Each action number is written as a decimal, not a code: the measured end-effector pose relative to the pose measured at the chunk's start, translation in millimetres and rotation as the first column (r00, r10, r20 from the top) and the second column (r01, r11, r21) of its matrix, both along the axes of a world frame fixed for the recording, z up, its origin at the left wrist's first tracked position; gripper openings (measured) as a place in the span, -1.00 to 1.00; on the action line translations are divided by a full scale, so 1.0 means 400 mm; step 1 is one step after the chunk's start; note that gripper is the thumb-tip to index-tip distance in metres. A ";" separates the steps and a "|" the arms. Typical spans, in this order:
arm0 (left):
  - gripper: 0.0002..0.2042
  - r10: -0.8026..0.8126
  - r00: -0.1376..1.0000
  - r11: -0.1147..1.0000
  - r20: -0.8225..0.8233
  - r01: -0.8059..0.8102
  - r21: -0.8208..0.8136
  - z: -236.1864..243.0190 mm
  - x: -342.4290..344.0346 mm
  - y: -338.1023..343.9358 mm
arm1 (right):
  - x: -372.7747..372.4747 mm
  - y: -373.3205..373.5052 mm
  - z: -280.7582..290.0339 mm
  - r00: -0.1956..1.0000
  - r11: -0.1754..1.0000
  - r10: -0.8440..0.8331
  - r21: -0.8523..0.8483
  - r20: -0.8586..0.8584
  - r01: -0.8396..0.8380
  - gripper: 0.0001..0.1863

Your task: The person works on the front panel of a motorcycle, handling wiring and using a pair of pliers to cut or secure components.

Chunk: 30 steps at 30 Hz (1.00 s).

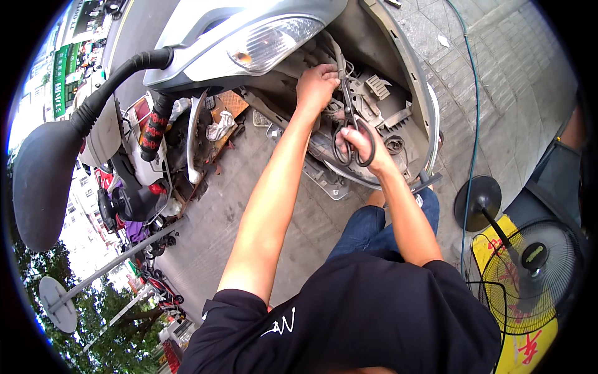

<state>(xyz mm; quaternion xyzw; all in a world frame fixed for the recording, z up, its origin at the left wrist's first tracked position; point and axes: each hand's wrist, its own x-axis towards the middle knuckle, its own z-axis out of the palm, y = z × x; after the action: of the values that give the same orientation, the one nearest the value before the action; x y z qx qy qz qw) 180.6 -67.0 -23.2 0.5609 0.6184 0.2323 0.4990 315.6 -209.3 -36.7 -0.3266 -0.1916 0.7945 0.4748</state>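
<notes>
In the opened front of a silver scooter [193, 56], my left hand [316, 89] is closed with its fingers curled at a bundle of wires [337, 51]. What exactly lies inside those fingers is partly hidden. My right hand [362, 146] holds a pair of dark scissors [348, 105] by the black loop handles. The blades point up and away from me, close beside my left fingertips and the wires. Around them sit dusty plastic parts, with a pale connector block [377, 87] to the right of the blades.
The scooter's black mirror [43, 181] juts out at the left, near its headlight [274, 45]. A black fan [529, 274] stands at lower right beside a yellow board [539, 349]. A green hose [476, 112] runs along the paving. Parked scooters line the far left.
</notes>
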 end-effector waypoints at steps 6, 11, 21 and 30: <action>-0.60 -0.015 1.000 1.000 0.000 0.015 0.018 -0.002 -0.001 -0.002 | -0.023 0.002 -0.072 0.646 0.932 -0.282 0.361 0.709 0.011 -0.55; -0.62 -0.019 1.000 1.000 0.017 0.019 0.023 -0.007 -0.013 0.002 | -0.038 0.012 -0.024 0.969 0.995 -0.091 0.066 0.229 0.078 -0.57; -0.60 -0.067 0.998 0.998 0.000 0.067 -0.005 0.005 -0.021 0.011 | 0.076 0.061 0.002 0.438 0.940 -0.160 -0.272 -0.885 -0.205 -0.55; -0.57 -0.037 0.999 0.999 -0.012 0.037 -0.010 0.038 -0.011 -0.008 | 0.034 0.024 0.020 0.989 0.998 0.059 0.009 0.136 -0.060 -0.54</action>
<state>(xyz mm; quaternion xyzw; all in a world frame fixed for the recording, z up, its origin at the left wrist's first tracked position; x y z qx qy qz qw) 176.4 -70.2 -8.1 0.5709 0.6122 0.2167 0.5024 329.3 -199.5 -28.5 -0.3709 -0.2381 0.7830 0.4388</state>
